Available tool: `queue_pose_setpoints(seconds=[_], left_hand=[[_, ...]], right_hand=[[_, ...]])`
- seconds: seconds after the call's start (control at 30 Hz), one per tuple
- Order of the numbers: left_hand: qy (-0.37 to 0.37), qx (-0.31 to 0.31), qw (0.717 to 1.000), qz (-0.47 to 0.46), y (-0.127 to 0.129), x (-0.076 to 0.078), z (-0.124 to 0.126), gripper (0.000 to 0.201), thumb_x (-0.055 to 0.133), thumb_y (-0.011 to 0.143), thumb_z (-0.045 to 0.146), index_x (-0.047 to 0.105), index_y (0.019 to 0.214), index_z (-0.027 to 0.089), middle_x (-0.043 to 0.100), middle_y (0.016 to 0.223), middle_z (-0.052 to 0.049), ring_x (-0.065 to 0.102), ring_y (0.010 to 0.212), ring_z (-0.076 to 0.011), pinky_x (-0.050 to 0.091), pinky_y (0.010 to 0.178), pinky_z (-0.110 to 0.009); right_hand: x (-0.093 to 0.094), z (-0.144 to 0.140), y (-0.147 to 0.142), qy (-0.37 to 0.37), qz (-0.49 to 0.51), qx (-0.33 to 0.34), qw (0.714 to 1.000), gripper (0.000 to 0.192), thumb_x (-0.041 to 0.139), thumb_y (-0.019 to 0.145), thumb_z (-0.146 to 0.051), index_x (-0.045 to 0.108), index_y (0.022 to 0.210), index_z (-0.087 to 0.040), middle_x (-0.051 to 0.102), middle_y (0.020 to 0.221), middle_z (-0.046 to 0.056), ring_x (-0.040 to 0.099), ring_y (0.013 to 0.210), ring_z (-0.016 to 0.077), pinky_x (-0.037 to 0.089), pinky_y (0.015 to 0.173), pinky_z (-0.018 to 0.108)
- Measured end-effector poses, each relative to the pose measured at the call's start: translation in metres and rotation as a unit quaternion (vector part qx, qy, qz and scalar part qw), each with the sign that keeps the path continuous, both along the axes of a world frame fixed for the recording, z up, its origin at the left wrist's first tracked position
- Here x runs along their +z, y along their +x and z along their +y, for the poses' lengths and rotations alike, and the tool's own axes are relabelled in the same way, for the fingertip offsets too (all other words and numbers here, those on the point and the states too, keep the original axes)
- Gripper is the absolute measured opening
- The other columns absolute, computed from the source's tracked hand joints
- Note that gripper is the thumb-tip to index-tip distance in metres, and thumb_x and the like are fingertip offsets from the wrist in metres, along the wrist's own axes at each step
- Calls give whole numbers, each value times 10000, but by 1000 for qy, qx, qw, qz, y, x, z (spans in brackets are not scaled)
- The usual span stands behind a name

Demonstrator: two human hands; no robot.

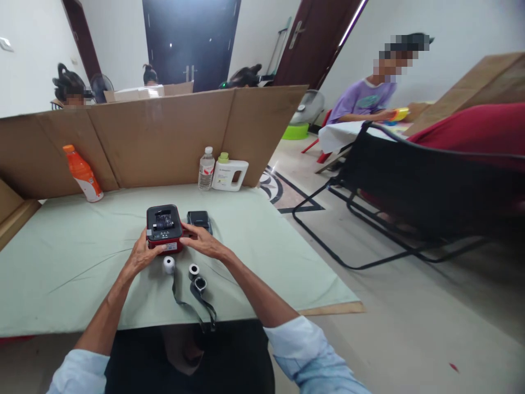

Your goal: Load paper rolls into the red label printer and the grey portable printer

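Observation:
A red box with a black top (175,212) rests on the green cloth, or just over it; I cannot tell which. A small dark item with white print (164,221) shows on its top. My left hand (143,255) grips the near left side, thumb along the front by a white label. On the right side, my right hand (204,242) holds the box with curled fingers. Just behind that hand lies a black device (199,219). Nearer me are a white roll (168,265), a dark-sided roll with a white end (194,270), and a watch-like round piece (200,283) with dark straps.
A cardboard screen (164,137) stands along the table's back edge. Before it are an orange bottle (84,174), a clear water bottle (206,169) and a white jug (229,175). A black folding chair (394,186) stands at right; beyond sits a person in purple (361,98).

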State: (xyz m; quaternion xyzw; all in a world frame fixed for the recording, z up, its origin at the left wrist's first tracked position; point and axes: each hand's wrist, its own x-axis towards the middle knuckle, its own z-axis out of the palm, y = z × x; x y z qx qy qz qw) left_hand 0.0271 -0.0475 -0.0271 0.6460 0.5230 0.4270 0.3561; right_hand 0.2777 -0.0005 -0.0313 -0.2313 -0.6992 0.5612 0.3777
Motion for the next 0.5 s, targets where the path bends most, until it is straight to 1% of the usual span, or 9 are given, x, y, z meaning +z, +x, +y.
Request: queue_pose_setpoints(seconds=[0.13,0.27,0.4,0.5], left_hand=[[0,9,1000,25,-2,8,0,787,824,751,435,523,1428,170,698,1317,-137,666,1214,-321,522,1070,-492],[8,14,999,33,-1,6,2,781,812,760,435,511,1435,184,691,1326,-128,657,1224,-315,523,1068,-484],[11,27,999,34,0,1,1,776,800,776,417,498,1448,173,685,1330,-139,659,1217,-307,511,1079,-485],[10,22,999,27,0,0,0,795,800,785,416,478,1471,177,679,1339,-142,656,1230,-304,505,1089,-487]], right_hand=[[-15,1,2,33,-53,-79,995,666,704,908,-451,547,1512,-218,634,1457,118,622,1291,309,559,1021,467],[-22,-1,1,88,-102,-128,983,663,691,913,-411,535,1519,-191,575,1513,160,601,1310,322,575,970,457],[-21,-5,-1,170,-118,-146,967,577,673,938,-374,573,1478,-198,614,1466,153,603,1306,307,525,1058,477],[-23,-6,-3,204,-129,-166,956,519,667,945,-358,600,1437,-205,655,1406,144,626,1273,298,506,1083,476]])
